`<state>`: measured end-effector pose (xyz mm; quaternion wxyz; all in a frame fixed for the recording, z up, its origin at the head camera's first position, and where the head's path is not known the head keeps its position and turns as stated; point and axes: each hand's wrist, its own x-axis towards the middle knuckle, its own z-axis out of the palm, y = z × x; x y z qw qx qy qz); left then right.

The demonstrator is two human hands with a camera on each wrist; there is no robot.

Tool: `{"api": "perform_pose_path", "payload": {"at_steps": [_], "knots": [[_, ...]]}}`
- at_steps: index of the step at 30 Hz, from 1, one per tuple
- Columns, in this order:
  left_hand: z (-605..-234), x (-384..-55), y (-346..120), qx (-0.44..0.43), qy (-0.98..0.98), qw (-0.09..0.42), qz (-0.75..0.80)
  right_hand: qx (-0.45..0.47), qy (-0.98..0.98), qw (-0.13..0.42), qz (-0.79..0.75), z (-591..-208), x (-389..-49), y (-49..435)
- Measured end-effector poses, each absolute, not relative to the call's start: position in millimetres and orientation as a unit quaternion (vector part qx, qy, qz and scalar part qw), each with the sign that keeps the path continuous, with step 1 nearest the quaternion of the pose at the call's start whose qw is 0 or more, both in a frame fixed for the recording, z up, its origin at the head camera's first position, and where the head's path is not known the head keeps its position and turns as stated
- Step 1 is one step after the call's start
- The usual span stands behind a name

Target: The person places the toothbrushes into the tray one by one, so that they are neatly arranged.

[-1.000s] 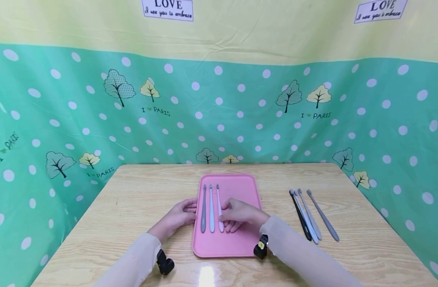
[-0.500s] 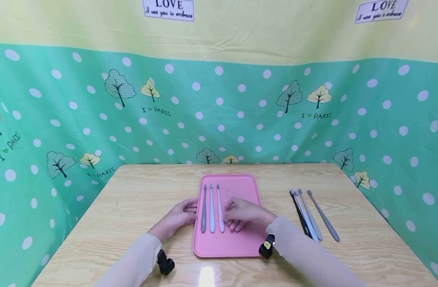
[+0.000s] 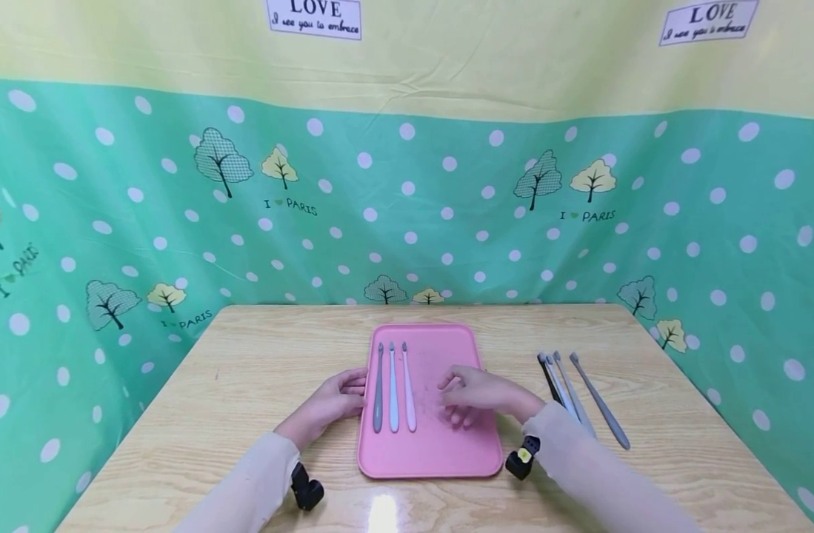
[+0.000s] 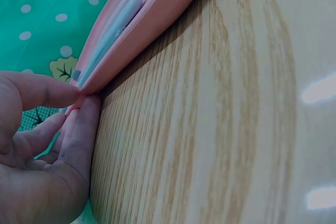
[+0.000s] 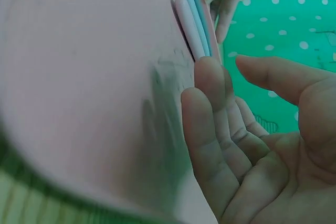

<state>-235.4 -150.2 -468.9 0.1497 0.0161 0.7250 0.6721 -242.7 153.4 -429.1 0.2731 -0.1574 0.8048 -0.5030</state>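
Observation:
Three toothbrushes lie side by side on the pink tray: a grey toothbrush, a light blue toothbrush and a pale pink toothbrush, heads pointing away. My left hand grips the tray's left rim; in the left wrist view its thumb and fingers pinch the edge. Over the right half of the tray hovers my right hand, holding nothing. The right wrist view shows its fingers loosely bent, with the thumb apart from them.
Right of the tray, several more toothbrushes lie on the wooden table, among them a black toothbrush and a separate grey toothbrush. My right sleeve covers part of that group. A green dotted curtain hangs behind the table.
My right hand has let go of the pale pink toothbrush and moved right, away from it. The left hand stays at the tray's rim.

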Motion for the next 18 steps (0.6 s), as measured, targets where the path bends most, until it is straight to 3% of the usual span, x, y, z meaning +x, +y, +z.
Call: {"api": "perform_pose_path", "payload": {"at_steps": [18], "knots": [[-466.8,-235.1,-149.5,0.008,0.729,0.155,0.667,-0.174,0.827,0.254,-0.470,-415.1,-236.8,212.8]]}}
